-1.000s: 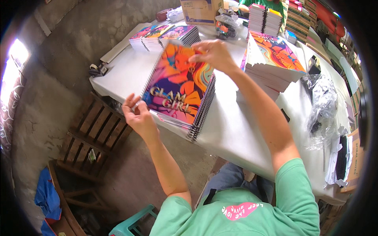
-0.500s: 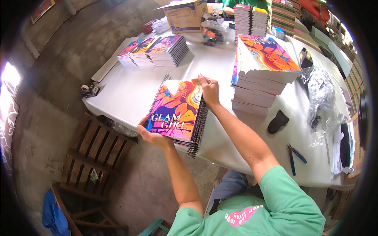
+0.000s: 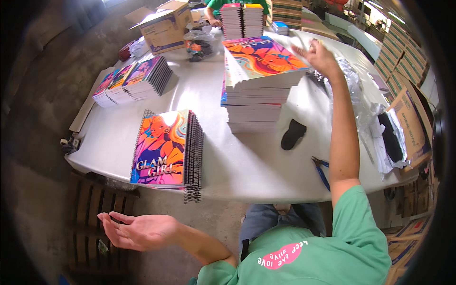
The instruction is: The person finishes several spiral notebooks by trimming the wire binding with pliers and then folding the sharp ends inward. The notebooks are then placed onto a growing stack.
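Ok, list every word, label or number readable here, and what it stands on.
Places only, wording not copied:
Front notebook: two silver lines, readable.
Green shirt: white lettering, readable.
Right box: dark capitals, readable.
Tall stack: upside-down cover lettering, partly readable.
Back box, small notebooks: too small or blurred.

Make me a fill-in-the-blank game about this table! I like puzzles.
The open left hand holds ____.
In the picture, the right hand is on the ____ side of the tall paper stack.
The pliers have ____ handles.
The notebooks nearest the left hand have ____ coils.

Missing words: nothing; right; blue; black.
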Motion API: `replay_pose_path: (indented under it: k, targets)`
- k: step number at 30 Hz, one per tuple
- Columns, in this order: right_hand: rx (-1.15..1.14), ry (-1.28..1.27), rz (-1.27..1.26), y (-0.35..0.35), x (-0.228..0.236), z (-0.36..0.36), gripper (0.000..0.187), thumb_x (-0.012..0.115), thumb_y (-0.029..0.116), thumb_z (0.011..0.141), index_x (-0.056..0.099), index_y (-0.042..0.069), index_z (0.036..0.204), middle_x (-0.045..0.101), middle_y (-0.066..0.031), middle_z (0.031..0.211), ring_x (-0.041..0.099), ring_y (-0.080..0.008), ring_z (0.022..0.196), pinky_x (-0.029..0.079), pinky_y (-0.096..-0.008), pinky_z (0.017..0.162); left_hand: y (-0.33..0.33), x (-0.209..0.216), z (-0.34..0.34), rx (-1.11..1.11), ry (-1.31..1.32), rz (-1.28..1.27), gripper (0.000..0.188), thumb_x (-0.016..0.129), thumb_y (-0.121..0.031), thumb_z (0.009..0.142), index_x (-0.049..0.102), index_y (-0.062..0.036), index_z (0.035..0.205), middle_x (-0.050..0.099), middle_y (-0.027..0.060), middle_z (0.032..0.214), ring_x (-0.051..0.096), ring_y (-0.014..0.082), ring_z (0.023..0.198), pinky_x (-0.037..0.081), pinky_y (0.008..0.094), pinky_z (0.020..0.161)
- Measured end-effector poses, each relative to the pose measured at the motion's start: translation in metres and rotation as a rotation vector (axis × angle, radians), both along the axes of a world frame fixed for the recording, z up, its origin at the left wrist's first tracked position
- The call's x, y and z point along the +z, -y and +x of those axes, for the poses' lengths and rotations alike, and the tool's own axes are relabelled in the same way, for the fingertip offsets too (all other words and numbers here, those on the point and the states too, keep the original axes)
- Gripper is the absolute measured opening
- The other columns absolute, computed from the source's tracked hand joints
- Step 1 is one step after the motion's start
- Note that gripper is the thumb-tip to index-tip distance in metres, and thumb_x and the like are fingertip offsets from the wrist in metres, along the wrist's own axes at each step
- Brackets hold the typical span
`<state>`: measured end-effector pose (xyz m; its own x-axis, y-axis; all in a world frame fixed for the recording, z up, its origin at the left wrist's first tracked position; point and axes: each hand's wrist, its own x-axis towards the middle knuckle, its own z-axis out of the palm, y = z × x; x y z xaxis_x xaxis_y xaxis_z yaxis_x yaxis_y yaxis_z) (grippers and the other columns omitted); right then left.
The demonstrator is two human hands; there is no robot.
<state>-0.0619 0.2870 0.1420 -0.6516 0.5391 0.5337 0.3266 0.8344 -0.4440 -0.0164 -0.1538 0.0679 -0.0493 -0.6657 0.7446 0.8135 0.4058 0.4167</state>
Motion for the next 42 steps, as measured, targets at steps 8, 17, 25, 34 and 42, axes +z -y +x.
replay_pose_path:
  k: [8, 17, 25, 34, 42]
  targets:
    - [0.381, 0.3, -0.504, -0.001, 0.009, -0.005, 0.043, 0.073, 0.045, 0.074, 0.07, 0.006, 0.09, 0.065, -0.0054, 0.081, 0.058, -0.0153, 0.073, 0.048, -0.0321, 0.062, -0.093, 0.02, 0.033, -0.344, 0.045, -0.519, 0.027, 0.055, -0.024, 0.086, 0.049, -0.0026, 0.102, 0.045, 0.0133, 0.105, 0.044, 0.0326, 0.113, 0.035, 0.0477, 0.099]
    - [0.341, 0.222, -0.409, -0.008, 0.015, -0.016, 0.029, 0.074, 0.029, 0.077, 0.066, 0.005, 0.09, 0.065, -0.0051, 0.077, 0.059, -0.0138, 0.065, 0.047, -0.0303, 0.06, -0.14, 0.03, -0.005, -0.417, 0.25, -0.709, 0.037, 0.063, -0.016, 0.08, 0.056, 0.0027, 0.111, 0.055, 0.023, 0.112, 0.052, 0.036, 0.107, 0.041, 0.0416, 0.092]
    - [0.392, -0.161, -0.663, -0.024, -0.002, -0.001, 0.03, 0.071, 0.023, 0.081, 0.064, 0.004, 0.102, 0.067, -0.0031, 0.088, 0.063, -0.0109, 0.079, 0.052, -0.0287, 0.067, -0.203, 0.016, -0.074, -0.326, 0.5, -1.099, 0.05, 0.054, -0.043, 0.089, 0.056, -0.0045, 0.12, 0.055, 0.0151, 0.122, 0.038, 0.0339, 0.129, 0.026, 0.0539, 0.104]
    - [0.526, -0.049, -0.742, -0.016, 0.01, 0.003, 0.041, 0.068, 0.034, 0.082, 0.058, 0.003, 0.107, 0.063, -0.0069, 0.098, 0.062, -0.0158, 0.082, 0.054, -0.0341, 0.072, -0.211, 0.025, -0.081, -0.5, 0.352, -0.85, 0.052, 0.055, -0.041, 0.088, 0.055, -0.0003, 0.12, 0.053, 0.014, 0.124, 0.031, 0.0355, 0.132, 0.022, 0.0548, 0.105]
    - [-0.001, -0.24, 0.286, 0.015, 0.026, 0.002, 0.01, 0.058, 0.013, 0.081, 0.055, 0.008, 0.089, 0.068, -0.0108, 0.082, 0.065, -0.0357, 0.075, 0.05, -0.0471, 0.066, -0.208, 0.027, -0.075, -0.256, 0.462, -1.203, 0.046, 0.053, -0.041, 0.088, 0.059, -0.0063, 0.117, 0.057, 0.0137, 0.12, 0.033, 0.0299, 0.132, 0.008, 0.0682, 0.102]
